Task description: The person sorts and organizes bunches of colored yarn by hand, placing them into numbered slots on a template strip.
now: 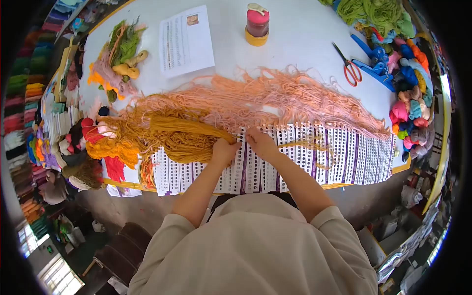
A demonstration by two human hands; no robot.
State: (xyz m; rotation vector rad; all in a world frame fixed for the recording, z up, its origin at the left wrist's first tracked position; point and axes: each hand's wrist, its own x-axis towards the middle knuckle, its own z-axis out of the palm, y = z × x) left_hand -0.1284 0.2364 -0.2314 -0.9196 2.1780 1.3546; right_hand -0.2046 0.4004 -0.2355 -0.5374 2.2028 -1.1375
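At frame centre, both hands pinch mustard yarn: left hand (223,151) closed on the skein (189,137), right hand (260,143) closed on a strand over the perforated cards (339,157). Loose pink yarn (275,101) just above could snag and tangle in.

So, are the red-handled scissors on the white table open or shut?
Open: the red-handled scissors lie with blades spread apart on the white table.

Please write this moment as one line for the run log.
left hand: grips mustard yarn bundle | right hand: pinches strand on punched cards | scissors: untouched
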